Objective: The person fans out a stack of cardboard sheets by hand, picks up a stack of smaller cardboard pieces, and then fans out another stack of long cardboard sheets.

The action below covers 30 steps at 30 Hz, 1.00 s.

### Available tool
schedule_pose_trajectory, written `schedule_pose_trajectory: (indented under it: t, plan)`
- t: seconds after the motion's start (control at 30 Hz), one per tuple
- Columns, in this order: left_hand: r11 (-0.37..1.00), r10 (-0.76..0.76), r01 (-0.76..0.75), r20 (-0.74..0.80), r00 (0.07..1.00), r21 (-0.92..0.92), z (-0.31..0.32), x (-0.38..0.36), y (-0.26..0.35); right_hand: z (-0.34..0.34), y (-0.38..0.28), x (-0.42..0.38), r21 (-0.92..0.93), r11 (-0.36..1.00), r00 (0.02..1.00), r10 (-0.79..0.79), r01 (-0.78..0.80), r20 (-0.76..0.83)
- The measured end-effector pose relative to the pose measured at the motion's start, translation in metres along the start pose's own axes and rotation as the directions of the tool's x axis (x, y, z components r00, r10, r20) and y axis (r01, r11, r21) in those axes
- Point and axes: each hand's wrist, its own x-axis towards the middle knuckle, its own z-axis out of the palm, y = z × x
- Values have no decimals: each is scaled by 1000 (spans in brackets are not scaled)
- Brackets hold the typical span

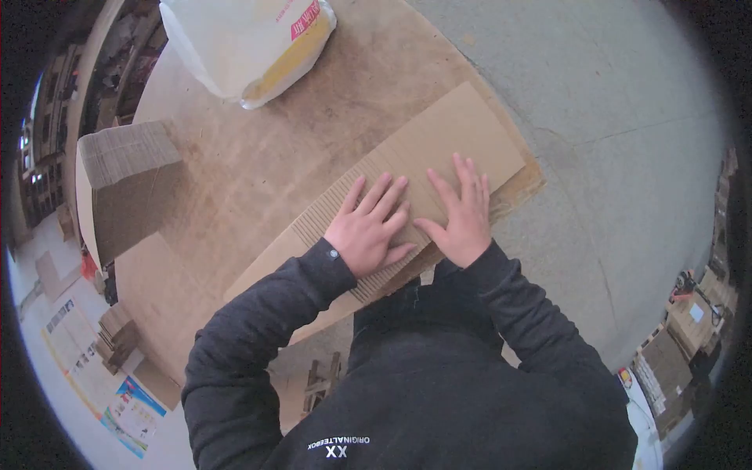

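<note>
The cardboard [475, 129] lies flat along the near edge of the counter [258, 149], its long axis diagonal and its right end close to the right corner. A band of closely spaced parallel creases crosses its middle; the right end is smooth. The left hand [371, 226] rests palm down on the creased band, fingers extended and spread, thumb apart. The right hand [460, 213] lies likewise to its right, palm down and open, fingers slightly parted, thumb toward the left hand. Neither hand grips anything.

Near the counter's left edge stands a stack [129, 184] of folded cardboard, its layered edges uppermost. A white plastic bag [251, 43] with pink and yellow markings sits by the far edge. Beyond the right corner extends the grey floor [627, 149].
</note>
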Motion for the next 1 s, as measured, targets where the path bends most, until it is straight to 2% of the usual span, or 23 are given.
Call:
schedule_pose_trajectory:
  t: [0.2,0.4,1.0]
  plan:
    - [999,7,-8,-25,1000,-50,-9,-5,-1,-2,-6,-4,-3,1000,999,-9,9,-31]
    - [1000,2,-2,-50,999,-3,-11,-23,-2,-5,-16,-10,-50,998,996,-28,23,-90]
    - [1000,-4,5,-83,997,10,-2,-32,-6,0,-18,-14,-73,997,991,9,-19,-134]
